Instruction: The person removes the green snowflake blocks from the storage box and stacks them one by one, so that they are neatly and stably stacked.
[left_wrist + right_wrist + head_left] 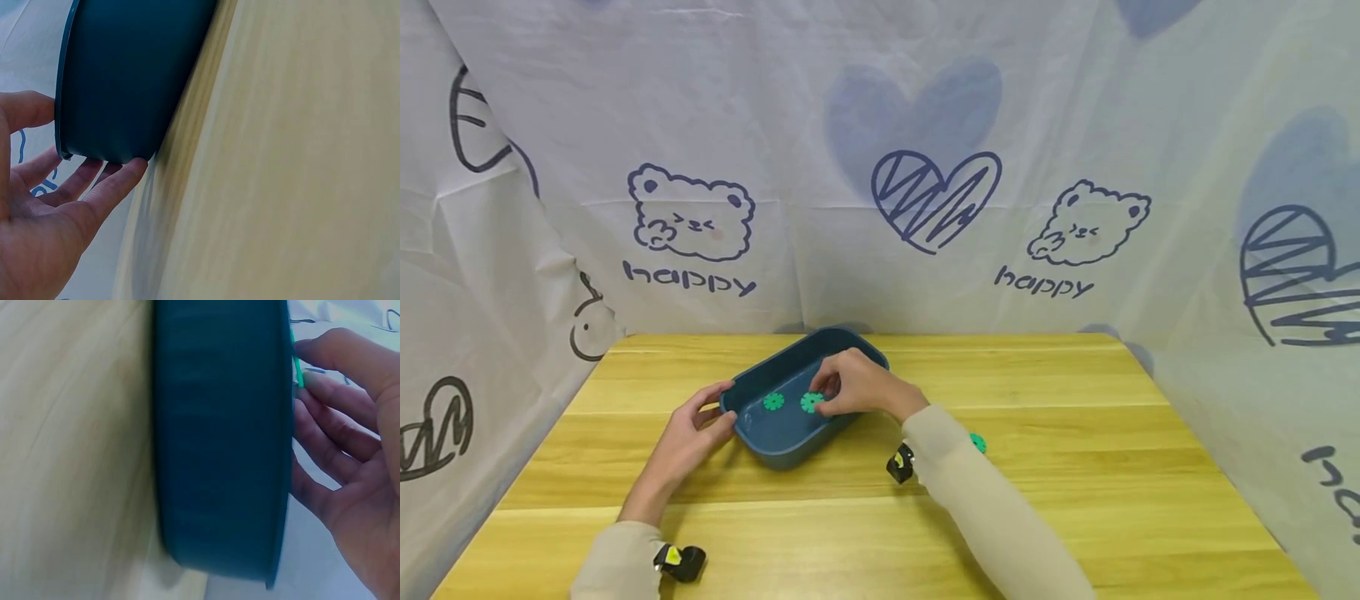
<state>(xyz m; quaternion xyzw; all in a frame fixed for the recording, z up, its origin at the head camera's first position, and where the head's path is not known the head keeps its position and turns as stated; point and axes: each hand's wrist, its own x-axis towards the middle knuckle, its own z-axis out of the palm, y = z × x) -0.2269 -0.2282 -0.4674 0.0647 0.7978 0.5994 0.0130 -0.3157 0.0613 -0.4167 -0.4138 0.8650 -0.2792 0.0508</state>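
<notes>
A dark blue oblong plastic bin (775, 457) stands slantwise on the table. My left hand (694, 429) is at its left end, and in the left wrist view the extended fingers (119, 186) touch the outer wall while the thumb meets the rim. Over the bin's inside, my right hand (857, 385) pinches a green notched snowflake disc (810, 402) between thumb and fingertips. That disc (299, 372) appears edge-on past the bin's rim in the right wrist view. Another green snowflake disc (773, 402) lies on the bin floor.
On the wooden table (820, 550), a third green disc (977, 442) is partly hidden behind the right sleeve (992, 500). Black wrist cameras (681, 562) are worn on both forearms. A white printed cloth (820, 125) hangs behind the table and at its sides.
</notes>
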